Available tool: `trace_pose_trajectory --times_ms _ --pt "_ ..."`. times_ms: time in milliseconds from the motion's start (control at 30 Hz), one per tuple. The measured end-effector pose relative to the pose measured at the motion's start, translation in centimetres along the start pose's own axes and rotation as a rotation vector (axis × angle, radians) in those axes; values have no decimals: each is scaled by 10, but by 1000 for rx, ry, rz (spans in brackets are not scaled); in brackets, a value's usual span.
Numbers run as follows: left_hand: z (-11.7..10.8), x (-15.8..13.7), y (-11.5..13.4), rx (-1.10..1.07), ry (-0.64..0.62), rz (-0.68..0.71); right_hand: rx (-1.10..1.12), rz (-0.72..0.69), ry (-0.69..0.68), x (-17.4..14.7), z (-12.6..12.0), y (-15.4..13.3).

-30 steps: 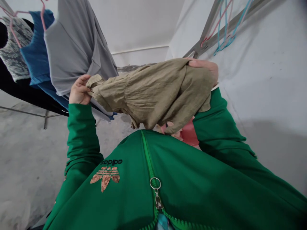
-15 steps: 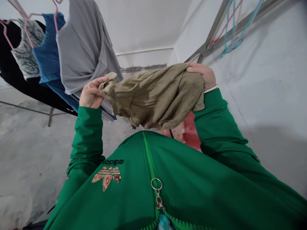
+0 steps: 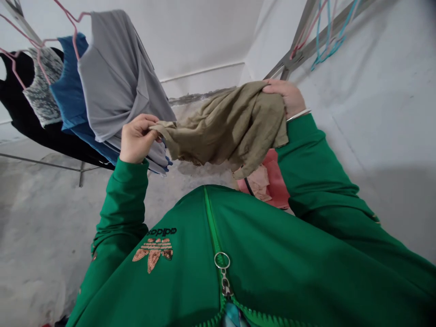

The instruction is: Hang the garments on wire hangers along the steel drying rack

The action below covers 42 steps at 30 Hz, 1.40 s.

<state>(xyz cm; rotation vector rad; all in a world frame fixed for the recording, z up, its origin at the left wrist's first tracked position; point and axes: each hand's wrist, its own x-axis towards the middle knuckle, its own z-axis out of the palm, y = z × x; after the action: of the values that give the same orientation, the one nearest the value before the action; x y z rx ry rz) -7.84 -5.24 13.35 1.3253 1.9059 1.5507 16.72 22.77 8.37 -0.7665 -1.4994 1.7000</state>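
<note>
A crumpled olive-tan garment (image 3: 225, 127) is stretched sideways between my two hands, in front of my chest. My left hand (image 3: 138, 136) pinches its narrow, collar-like end between thumb and fingers. At the other end, my right hand (image 3: 288, 95) grips the bunched cloth, with part of the fingers behind the fabric. The lower edge hangs loose in folds. What kind of garment it is, I cannot tell for sure. A thin bangle circles my right wrist.
To the left, a grey top (image 3: 112, 72), a blue garment (image 3: 73, 86), a patterned one (image 3: 44, 86) and a black one (image 3: 20, 100) hang on pink hangers. Blue and pink hangers (image 3: 329, 50) dangle from a metal frame (image 3: 289, 61) at upper right. A red container (image 3: 277, 181) with pale cloth stands below.
My left hand has shifted right and slightly down, now pinching the garment's end differently. The cloth's lower edge has risen on the left, and the view has tilted a little.
</note>
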Motion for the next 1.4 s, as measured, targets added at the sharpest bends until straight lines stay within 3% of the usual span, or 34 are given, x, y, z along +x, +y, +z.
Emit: trace_pose_trajectory --times_ms 100,200,267,300,400,533,700,833,900,967,1067,1133,1200,1267,1400 --pt "11 5 8 10 74 2 -238 59 165 6 16 20" --pt "27 13 14 -45 157 -32 -416 -207 236 -17 46 33" --pt "39 18 16 -85 171 -62 -398 -375 75 -50 72 35" --pt "45 20 16 -101 162 -74 -392 -388 0 -68 86 36" --pt "59 23 15 -113 124 -88 -520 -329 -192 -110 124 41" --pt "66 24 9 -44 118 -50 -666 -215 -295 -117 153 74" --pt "48 27 -3 -1 221 -29 -641 -110 -267 -91 136 119" --pt "15 23 -17 34 254 -40 -454 -86 -90 -74 110 120" --pt "-3 17 -25 77 147 -5 -301 -83 -25 -65 101 109" --pt "-20 10 -34 173 -40 19 -170 -107 -34 -58 96 92" --pt "-38 0 -47 466 -304 -8 -116 -185 -119 -54 90 63" --pt "-43 -5 -55 723 -371 -66 -140 -242 -175 -57 89 47" --pt "-42 -10 -62 947 -348 -114 -162 -279 -239 -63 89 35" --pt "-30 -13 -66 1044 -280 -58 -193 -292 -311 -70 92 26" --pt "28 -15 -67 799 -309 242 -323 -317 -456 -82 103 10"
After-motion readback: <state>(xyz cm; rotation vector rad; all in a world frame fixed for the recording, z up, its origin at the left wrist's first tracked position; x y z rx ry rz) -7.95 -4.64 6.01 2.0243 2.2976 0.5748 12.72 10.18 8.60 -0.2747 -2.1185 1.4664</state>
